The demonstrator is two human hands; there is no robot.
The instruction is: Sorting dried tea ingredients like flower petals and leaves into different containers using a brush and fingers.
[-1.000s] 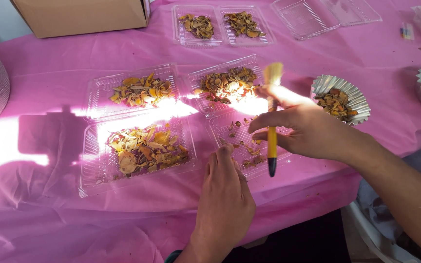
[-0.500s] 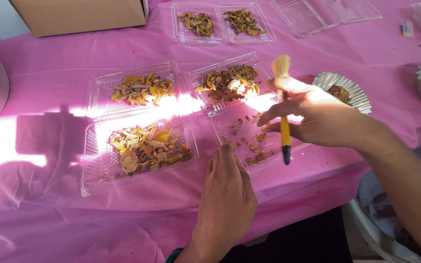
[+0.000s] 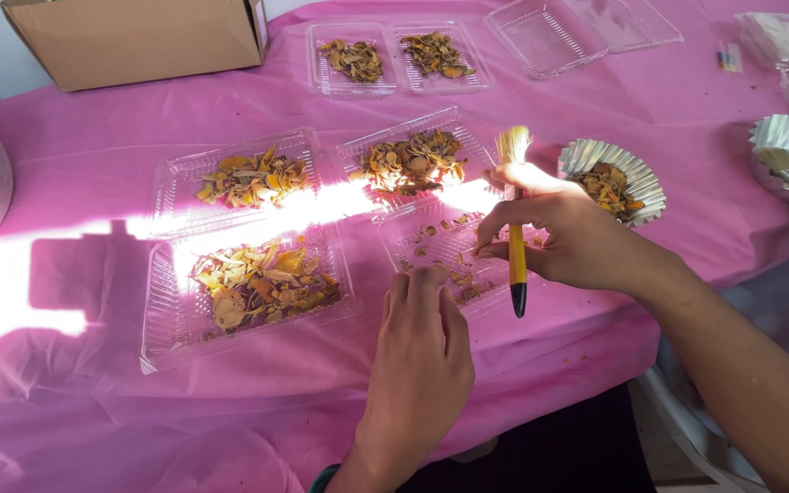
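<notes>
The yellow brush (image 3: 516, 228) is sitting bristles-up over the near-empty clear tray (image 3: 454, 260), having drifted right and higher. Right hand (image 3: 568, 233) is pinching its handle; left hand (image 3: 422, 351), fingers pressed together, is still steadying the tray's front edge on the pink tablecloth (image 3: 93, 411).

The left hand (image 3: 420, 351) lies flat, fingers together, pointing away — the right hand (image 3: 566, 239) hovers beside it, fingers curled, forearm angling in from lower right.

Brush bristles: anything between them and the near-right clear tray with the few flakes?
Nothing separate stands between. The right hand holds the brush bristles-up, handle down over that tray; the left hand touches the tray's near edge.
</notes>
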